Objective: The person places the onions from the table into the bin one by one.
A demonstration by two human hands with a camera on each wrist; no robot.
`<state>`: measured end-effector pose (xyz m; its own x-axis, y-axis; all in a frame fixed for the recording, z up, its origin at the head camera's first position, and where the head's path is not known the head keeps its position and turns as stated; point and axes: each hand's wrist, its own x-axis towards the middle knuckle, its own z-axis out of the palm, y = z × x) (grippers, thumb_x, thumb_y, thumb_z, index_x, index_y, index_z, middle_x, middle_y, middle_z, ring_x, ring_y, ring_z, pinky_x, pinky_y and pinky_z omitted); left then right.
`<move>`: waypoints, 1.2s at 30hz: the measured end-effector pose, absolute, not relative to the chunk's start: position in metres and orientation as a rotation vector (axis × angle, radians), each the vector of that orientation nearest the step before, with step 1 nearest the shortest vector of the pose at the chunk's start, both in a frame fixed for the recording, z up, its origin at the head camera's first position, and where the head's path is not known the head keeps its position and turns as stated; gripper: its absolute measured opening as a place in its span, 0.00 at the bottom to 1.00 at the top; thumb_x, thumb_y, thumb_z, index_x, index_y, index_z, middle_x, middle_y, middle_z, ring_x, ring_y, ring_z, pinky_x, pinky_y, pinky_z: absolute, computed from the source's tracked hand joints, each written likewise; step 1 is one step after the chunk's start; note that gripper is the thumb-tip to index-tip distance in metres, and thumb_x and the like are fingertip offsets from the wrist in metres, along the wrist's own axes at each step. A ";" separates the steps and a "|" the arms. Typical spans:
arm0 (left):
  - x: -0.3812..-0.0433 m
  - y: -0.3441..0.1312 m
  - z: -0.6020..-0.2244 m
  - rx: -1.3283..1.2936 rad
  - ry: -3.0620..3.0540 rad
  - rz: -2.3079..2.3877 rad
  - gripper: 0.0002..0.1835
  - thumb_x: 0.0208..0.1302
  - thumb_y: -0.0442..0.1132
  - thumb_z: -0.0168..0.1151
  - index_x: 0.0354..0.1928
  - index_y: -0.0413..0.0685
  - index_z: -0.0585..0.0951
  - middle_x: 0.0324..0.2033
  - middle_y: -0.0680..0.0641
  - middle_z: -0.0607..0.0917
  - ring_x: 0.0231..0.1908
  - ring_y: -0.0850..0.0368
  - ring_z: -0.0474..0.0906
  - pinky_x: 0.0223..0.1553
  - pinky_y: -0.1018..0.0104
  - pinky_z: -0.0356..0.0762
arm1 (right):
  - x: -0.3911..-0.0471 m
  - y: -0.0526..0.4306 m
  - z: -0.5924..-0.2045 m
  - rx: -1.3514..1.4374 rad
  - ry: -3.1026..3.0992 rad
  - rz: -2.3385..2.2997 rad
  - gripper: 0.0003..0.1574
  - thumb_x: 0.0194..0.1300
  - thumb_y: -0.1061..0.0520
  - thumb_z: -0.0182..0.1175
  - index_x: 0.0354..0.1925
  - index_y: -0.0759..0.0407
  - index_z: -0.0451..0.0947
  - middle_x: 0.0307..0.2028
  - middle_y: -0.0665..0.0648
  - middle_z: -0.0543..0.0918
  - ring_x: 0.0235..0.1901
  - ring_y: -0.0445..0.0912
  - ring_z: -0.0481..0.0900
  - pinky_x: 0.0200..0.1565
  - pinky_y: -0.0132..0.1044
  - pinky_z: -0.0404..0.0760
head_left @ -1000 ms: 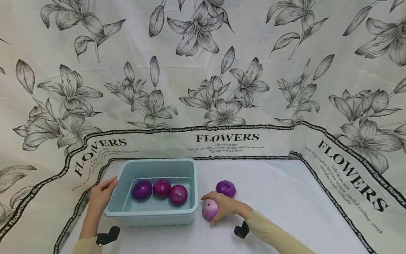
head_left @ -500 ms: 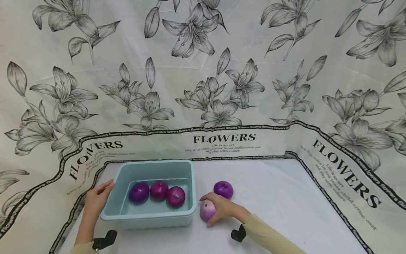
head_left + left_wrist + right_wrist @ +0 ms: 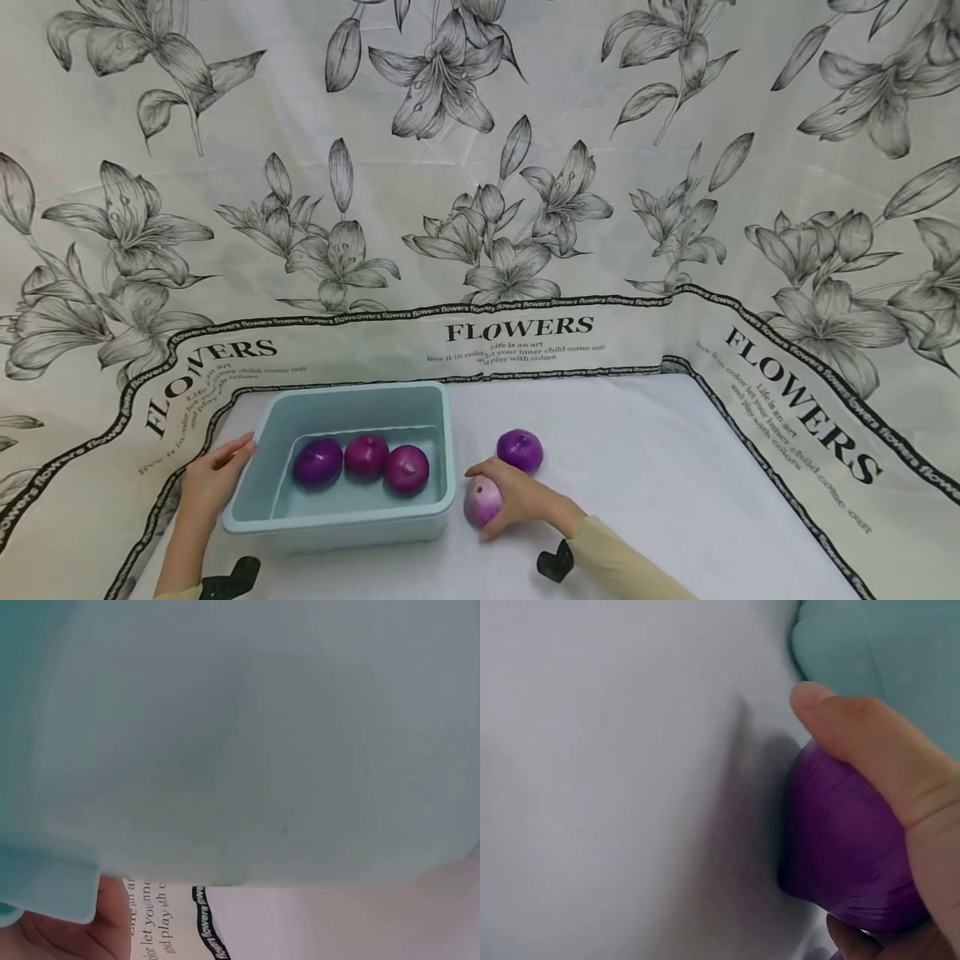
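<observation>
In the head view, my right hand [image 3: 517, 498] grips a pale purple onion [image 3: 480, 502] that rests on the white table right of a light blue plastic bin [image 3: 337, 521]. The right wrist view shows the thumb curving over this onion [image 3: 847, 840], whose side looks deep purple there. Just behind that hand a darker purple onion [image 3: 520, 451] sits on the table. My left hand [image 3: 207, 482] holds the bin's left rim, its fingertips partly hidden by the rim in the left wrist view. Three purple onions, among them the leftmost onion [image 3: 317, 462], lie inside the bin.
A white cloth [image 3: 637, 467] covers the table. Behind it and along both sides hangs a curtain [image 3: 480, 208] printed with flowers and lettering. A black wrist mount [image 3: 555, 562] sits under the right wrist, and another [image 3: 232, 579] by the left.
The whole head view has shifted, so everything appears slightly further left. Both hands keep their places, the right on the pale onion and the left at the bin's rim.
</observation>
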<state>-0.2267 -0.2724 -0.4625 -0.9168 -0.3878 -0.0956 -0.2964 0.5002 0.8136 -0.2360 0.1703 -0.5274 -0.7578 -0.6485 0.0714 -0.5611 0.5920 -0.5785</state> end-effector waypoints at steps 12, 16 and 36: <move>-0.226 -0.271 -0.462 0.596 -2.605 -1.389 0.29 0.69 0.53 0.54 0.62 0.38 0.74 0.58 0.29 0.76 0.52 0.40 0.74 0.33 0.72 0.68 | -0.237 0.172 -0.521 -0.963 2.711 -0.958 0.50 0.36 0.47 0.80 0.57 0.59 0.72 0.52 0.53 0.78 0.52 0.45 0.76 0.56 0.41 0.75; -0.226 -0.270 -0.462 0.617 -2.602 -1.387 0.29 0.69 0.53 0.53 0.62 0.39 0.73 0.58 0.29 0.75 0.53 0.40 0.73 0.36 0.69 0.68 | -0.240 0.176 -0.511 -0.935 2.733 -0.926 0.50 0.36 0.45 0.80 0.57 0.58 0.73 0.52 0.52 0.78 0.52 0.45 0.76 0.55 0.43 0.75; -0.227 -0.267 -0.462 0.655 -2.582 -1.362 0.28 0.69 0.53 0.53 0.61 0.39 0.74 0.57 0.29 0.76 0.52 0.41 0.72 0.37 0.65 0.67 | -0.273 0.171 -0.438 -1.013 2.804 -0.945 0.50 0.39 0.48 0.79 0.60 0.59 0.71 0.55 0.56 0.77 0.53 0.49 0.76 0.54 0.48 0.77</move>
